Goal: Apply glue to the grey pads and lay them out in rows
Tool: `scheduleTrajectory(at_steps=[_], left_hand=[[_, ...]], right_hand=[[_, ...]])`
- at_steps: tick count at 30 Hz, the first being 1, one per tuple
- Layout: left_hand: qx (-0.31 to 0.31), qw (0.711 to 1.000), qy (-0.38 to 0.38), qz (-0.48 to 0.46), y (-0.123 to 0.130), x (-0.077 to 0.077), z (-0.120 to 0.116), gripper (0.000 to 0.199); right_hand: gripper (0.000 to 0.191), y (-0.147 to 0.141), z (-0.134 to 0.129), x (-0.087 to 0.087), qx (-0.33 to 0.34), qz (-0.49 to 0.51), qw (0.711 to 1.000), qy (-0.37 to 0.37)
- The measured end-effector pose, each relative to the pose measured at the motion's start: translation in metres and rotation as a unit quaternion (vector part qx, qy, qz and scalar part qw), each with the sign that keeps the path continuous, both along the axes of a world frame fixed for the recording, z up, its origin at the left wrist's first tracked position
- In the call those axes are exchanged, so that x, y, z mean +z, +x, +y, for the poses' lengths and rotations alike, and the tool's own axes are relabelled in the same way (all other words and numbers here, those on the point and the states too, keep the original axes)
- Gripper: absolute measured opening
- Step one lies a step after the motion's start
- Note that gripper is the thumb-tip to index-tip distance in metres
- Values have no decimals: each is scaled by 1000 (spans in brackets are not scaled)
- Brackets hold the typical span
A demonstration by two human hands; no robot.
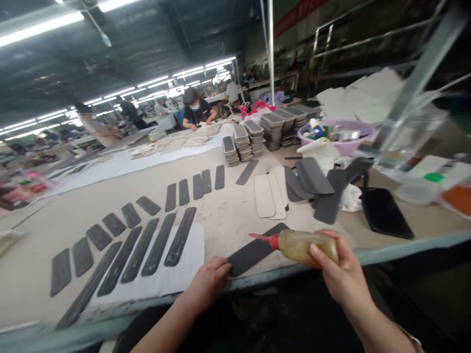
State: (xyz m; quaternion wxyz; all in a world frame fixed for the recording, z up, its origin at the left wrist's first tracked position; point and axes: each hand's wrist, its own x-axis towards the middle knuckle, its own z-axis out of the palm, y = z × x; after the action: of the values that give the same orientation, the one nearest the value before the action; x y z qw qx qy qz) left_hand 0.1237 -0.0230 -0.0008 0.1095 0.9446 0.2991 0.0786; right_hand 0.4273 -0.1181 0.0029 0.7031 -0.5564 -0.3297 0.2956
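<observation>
In my right hand [340, 267] is a squeeze bottle [301, 246] of yellowish-brown liquid, tilted so its thin red nozzle points left. The tip is over a flat dark grey strip [253, 255] with rounded ends, lying at the table's front edge. My left hand [211, 282] grips the near left end of that strip, fingers bent and close together. To the left, several long dark strips [158, 245] with glossy wet lines rest partly on a white sheet [196, 245]. Behind them is a curved row of shorter dark pieces [114, 224].
Pale pieces [264, 196] and loose dark grey pieces [312, 176] lie at the right, near a black phone-like slab [386, 211]. Farther back stand stacked grey pieces [241, 139] and a purple basin [362, 135]. A masked person [196, 113] works across the table.
</observation>
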Motion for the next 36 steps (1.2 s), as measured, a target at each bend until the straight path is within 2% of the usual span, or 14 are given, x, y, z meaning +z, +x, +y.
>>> scheduleTrajectory(at_steps=[2, 5, 9, 11, 13, 16, 25, 30, 36], left_hand=[[9, 1000, 10, -20, -3, -5, -5, 35], [19, 998, 18, -60, -4, -11, -12, 36], [64, 994, 12, -85, -2, -12, -20, 21], [85, 994, 11, -72, -1, -11, -22, 21], [82, 995, 26, -50, -1, -10, -21, 22], [66, 996, 51, -24, 0, -10, -19, 22], [83, 996, 37, -11, 0, -14, -19, 25], [87, 996, 27, -19, 0, -13, -19, 24], [75, 995, 29, -51, 0, -12, -18, 24]], right_hand=[[40, -8, 0, -3, -5, -116, 993, -15], [37, -18, 2, -7, 3, -254, 967, -3], [31, -29, 4, -7, 47, -358, 932, 44], [30, -35, 4, -7, 71, -406, 908, 69], [29, -42, 5, -6, 93, -446, 886, 91], [28, -51, 5, -5, 114, -473, 868, 104], [21, -62, 7, -5, 133, -485, 858, 101], [23, -55, 5, -3, 93, -495, 859, 91], [21, -32, 1, -5, 21, -512, 858, 48]])
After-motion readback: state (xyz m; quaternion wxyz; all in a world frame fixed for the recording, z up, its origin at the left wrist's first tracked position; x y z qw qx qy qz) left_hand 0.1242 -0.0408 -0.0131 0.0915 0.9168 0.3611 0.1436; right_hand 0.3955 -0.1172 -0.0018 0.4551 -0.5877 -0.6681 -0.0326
